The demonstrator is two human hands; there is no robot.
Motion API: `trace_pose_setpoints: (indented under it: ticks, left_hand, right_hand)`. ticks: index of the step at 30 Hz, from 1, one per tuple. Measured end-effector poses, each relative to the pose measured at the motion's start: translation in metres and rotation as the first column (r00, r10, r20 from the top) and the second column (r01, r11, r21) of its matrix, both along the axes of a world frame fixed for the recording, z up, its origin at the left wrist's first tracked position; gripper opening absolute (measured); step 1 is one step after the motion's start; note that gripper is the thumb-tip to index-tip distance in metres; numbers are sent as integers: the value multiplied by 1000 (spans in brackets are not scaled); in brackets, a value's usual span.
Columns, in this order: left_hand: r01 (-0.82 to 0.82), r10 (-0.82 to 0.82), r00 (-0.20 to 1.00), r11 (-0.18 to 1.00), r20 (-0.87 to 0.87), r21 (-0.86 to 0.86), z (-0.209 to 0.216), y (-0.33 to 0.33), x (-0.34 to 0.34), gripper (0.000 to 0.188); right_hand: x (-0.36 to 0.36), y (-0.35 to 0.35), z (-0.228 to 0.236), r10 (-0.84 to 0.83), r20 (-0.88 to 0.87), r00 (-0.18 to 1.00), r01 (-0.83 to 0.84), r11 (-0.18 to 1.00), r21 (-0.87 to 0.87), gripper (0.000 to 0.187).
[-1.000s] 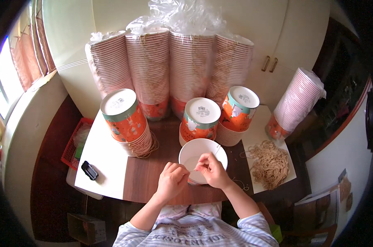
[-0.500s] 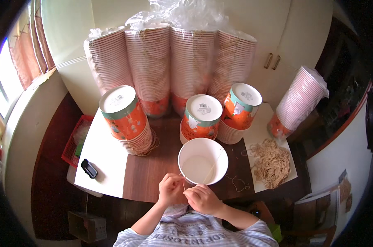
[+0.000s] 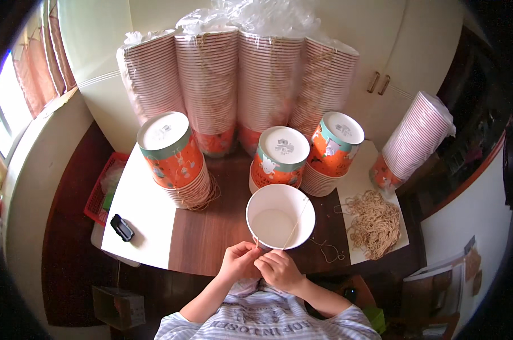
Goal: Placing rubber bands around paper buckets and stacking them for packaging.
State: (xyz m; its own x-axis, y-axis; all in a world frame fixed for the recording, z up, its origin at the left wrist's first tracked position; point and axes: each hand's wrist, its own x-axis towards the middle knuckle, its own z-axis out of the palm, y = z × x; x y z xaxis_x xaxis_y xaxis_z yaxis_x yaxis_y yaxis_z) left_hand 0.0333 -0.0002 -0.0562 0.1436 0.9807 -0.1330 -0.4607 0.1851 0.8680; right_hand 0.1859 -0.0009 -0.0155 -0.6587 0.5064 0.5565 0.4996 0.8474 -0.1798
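Observation:
A white paper bucket stands mouth up at the table's near edge. A thin beige string runs from its far right rim across the opening to the near side. At the near rim, my left hand pinches a short upright end of string between thumb and fingertips. Close beside it, my right hand has its fingers curled on the string just below the rim. The fingertips are near each other; any knot between them is too small to make out. A loose string tail lies on the table right of the bucket.
Upside-down stacks of orange printed buckets stand at left, centre and right. Behind are tall plastic-wrapped bucket stacks; another wrapped stack leans right. A string pile and a black plastic case lie at the sides.
My hands have moved slightly apart at the near rim, and the left fingers now hold the string end upright. The whole view has shifted a little.

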Motion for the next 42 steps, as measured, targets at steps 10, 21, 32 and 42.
trace_pose_setpoints:
  ticks: [10,21,32,42]
  left_hand:
    - [-3,50,978,975,205,-223,16,17,-5,10]
    - [175,-149,980,961,134,-215,20,36,-6,5]
    - [173,-182,980,979,-78,-108,22,53,-3,10]
    - [184,-190,976,980,-107,-70,28,58,-4,6]
  right_hand:
    - [5,3,-3,98,0,995,-98,994,-49,16]
    - [35,18,5,265,-44,963,-269,952,-146,17]
    - [32,21,7,261,89,961,-255,964,-79,15]
    - [33,25,10,280,125,952,-269,958,-98,14]
